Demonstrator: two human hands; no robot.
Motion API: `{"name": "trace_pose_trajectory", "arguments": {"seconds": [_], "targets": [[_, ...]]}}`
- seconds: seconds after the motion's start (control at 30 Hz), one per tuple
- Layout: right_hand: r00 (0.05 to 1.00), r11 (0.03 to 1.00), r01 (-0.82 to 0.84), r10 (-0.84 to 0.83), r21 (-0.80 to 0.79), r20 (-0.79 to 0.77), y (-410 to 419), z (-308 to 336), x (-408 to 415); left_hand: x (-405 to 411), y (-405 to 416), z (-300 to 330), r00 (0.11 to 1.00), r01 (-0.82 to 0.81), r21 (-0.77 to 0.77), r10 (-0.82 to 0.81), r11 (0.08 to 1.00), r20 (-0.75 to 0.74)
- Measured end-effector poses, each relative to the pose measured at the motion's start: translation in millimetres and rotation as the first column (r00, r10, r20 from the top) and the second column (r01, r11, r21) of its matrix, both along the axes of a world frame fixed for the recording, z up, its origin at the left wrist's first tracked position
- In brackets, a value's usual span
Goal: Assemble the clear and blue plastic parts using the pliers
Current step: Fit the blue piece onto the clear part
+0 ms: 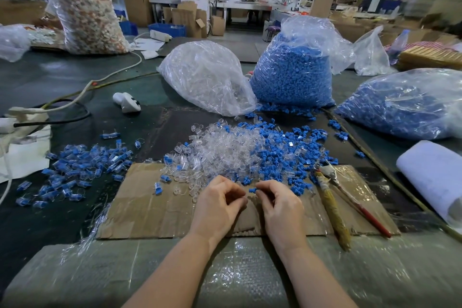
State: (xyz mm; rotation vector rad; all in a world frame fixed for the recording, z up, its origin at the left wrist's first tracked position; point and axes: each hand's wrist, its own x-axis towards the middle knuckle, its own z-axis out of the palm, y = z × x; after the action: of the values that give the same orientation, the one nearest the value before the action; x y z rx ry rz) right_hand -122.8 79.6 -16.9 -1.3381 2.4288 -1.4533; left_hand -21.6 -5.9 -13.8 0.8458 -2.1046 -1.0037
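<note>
On the cardboard sheet (155, 210) near the table's front edge, the two hands were held close together over the work. A blue part (252, 190) was pinched between the curled fingertips of the right hand (280, 207), while the left hand (220, 204) was curled just beside it; whether a clear part was held in it could not be told. The pliers (350, 197) were lying untouched on the cardboard to the right, their jaws at the edge of the loose blue parts (282, 155). A heap of finished pieces (75, 170) had been set aside on the left, so a fair batch was judged done. Much was judged left: the pile of clear parts (225, 147) was large, and three bags behind it, one clear (207, 75) and two blue (292, 75), were well filled.
</note>
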Motion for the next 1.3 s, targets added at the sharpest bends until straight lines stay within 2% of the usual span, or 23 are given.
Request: {"name": "trace_pose_trajectory", "arguments": {"seconds": [0.1, 0.27, 0.43, 0.73, 0.9, 1.0, 1.3], "targets": [[1.000, 1.000, 0.001, -0.001, -0.012, 0.014, 0.1, 0.3, 0.1, -0.2, -1.1, -2.2, 1.000, -0.012, 0.027, 0.013, 1.000, -0.028], [0.999, 1.000, -0.007, 0.009, -0.029, 0.047, -0.1, -0.9, 0.4, 0.3, -3.0, -4.3, 0.993, -0.022, 0.184, 0.043, 0.983, -0.111], [0.999, 0.999, -0.034, 0.034, 0.000, 0.000, -1.3, -2.2, 1.2, 0.1, -4.1, -2.7, 0.984, -0.041, 0.279, 0.088, 0.959, -0.157], [0.996, 0.997, -0.067, 0.070, 0.038, -0.060, -1.0, 0.0, 2.7, 1.7, -4.6, 1.9, 0.986, -0.019, 0.282, 0.065, 0.959, -0.156], [0.995, 0.996, -0.054, 0.059, 0.071, -0.075, -1.3, -0.3, 3.3, 2.5, -3.8, 1.6, 0.985, 0.026, 0.337, 0.034, 0.941, -0.170], [0.990, 0.994, -0.051, 0.064, 0.098, -0.127, -1.5, -1.4, 4.4, 3.0, -3.6, 1.7, 0.992, 0.047, 0.278, -0.012, 0.959, -0.128], [0.987, 0.997, -0.077, 0.077, 0.011, -0.143, -0.4, 1.9, 6.5, 3.4, -5.0, 0.6, 0.998, 0.028, 0.227, -0.014, 0.974, -0.063]]}}
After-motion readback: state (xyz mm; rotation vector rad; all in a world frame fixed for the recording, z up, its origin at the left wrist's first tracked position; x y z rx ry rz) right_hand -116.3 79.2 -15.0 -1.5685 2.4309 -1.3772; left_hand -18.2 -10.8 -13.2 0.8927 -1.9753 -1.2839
